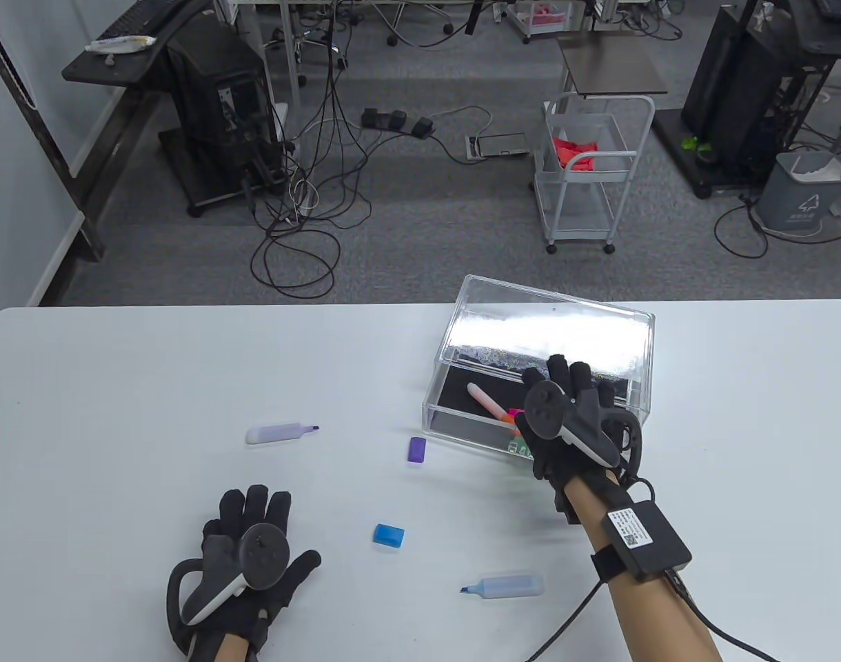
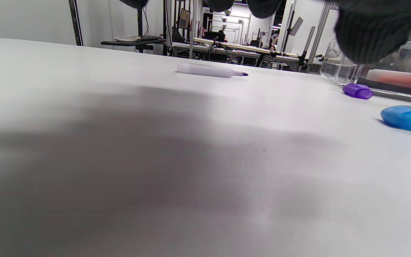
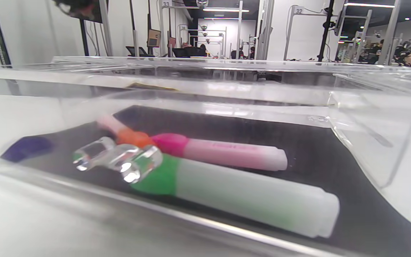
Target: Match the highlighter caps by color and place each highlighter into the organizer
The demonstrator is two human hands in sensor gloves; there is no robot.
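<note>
An uncapped purple highlighter (image 1: pixel 280 432) (image 2: pixel 211 70) lies left of centre, with its purple cap (image 1: pixel 416 449) (image 2: pixel 358 91) near the clear organizer (image 1: pixel 455 431). A blue cap (image 1: pixel 389 535) (image 2: pixel 409 119) and an uncapped blue highlighter (image 1: pixel 507 586) lie nearer me. Inside the organizer (image 3: pixel 369 150) lie a green highlighter (image 3: pixel 241 192), a pink one (image 3: pixel 223 151) and an orange-capped one (image 1: pixel 486 403) (image 3: pixel 127 134). My right hand (image 1: pixel 565 393) hovers over the organizer's front with straight fingers, holding nothing. Flat on the table at the near left rests my left hand (image 1: pixel 251 531), fingers spread and empty.
The organizer's clear lid (image 1: pixel 551 331) stands open toward the back, and a clear knob (image 3: pixel 120 160) sits on its front wall. The white table (image 1: pixel 117 386) ends just behind the box. Beyond it are a cart (image 1: pixel 593 172), cables and desks on the floor.
</note>
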